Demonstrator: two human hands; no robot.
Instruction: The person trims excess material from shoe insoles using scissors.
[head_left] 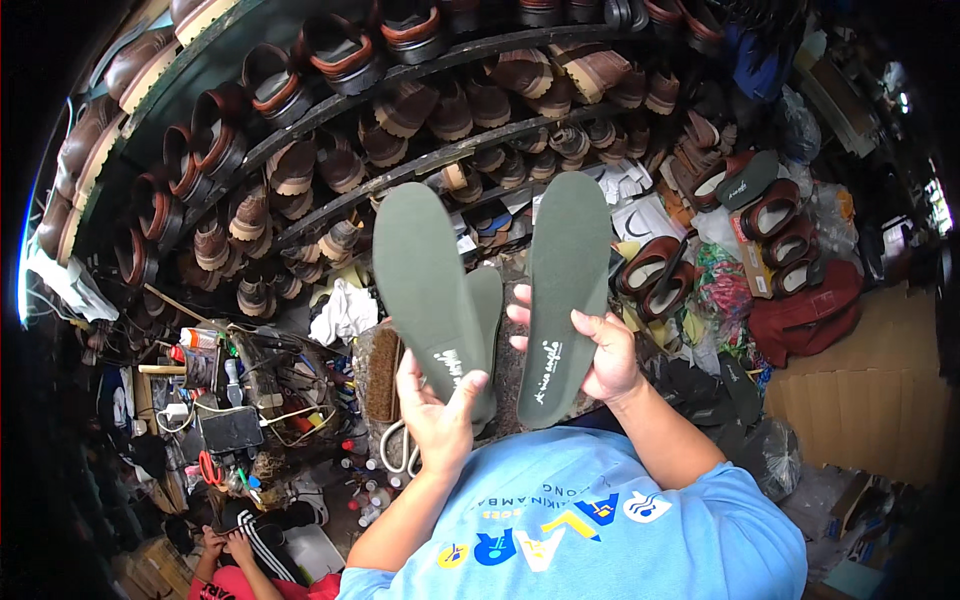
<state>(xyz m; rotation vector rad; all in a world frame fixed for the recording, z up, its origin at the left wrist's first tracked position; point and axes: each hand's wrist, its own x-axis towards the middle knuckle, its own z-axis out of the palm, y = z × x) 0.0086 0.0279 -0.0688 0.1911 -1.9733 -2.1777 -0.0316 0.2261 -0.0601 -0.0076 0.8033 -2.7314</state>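
Observation:
My left hand [440, 418] pinches a dark green shoe insole [420, 255] near its heel end, thumb on top by white lettering. Part of another green insole [487, 310] shows behind it, its lower end close to the same fingers. To the right, my right hand [607, 358] grips a matching insole [568, 250] by its edge, with the thumb at the side and fingertips showing past the far edge. A further green edge shows behind this one; I cannot tell whether it is separate. Both toe ends point away from me, side by side above the work surface.
Curved shelves [300, 130] of brown shoes span the back. A brown bristle brush [383, 375] and white looped handles [398, 450] lie by my left arm. Shoes [655, 275] and bags crowd the right. At lower left are tools, red-handled scissors [210, 467] and another person's hands [228, 545].

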